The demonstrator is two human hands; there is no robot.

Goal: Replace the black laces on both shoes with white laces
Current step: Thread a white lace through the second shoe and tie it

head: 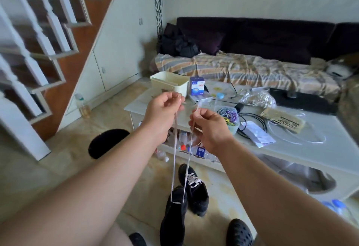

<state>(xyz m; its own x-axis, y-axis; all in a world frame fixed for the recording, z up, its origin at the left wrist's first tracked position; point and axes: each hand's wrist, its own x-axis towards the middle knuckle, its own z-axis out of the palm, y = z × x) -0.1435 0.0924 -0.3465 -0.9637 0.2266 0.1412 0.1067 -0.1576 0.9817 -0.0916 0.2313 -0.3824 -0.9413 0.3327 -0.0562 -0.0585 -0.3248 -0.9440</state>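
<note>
A black shoe [173, 220] hangs or stands low in the middle, with a white lace [174, 160] threaded through its lowest eyelets. Both lace ends run up to my hands. My left hand [163, 107] pinches one end near its tip. My right hand [209, 127] pinches the other end at about the same height. The two strands are pulled taut and nearly parallel. Behind it on the floor lies a second black shoe [195, 189], laced with a white lace in a criss-cross pattern.
A white low table [310, 148] stands ahead with a cream box [170, 83], a blue-white carton [197, 86], a tub of rubber bands [230, 116], cables and papers. A black stool [106, 142] is to the left, stairs [38, 51] beyond, a sofa [252, 65] behind.
</note>
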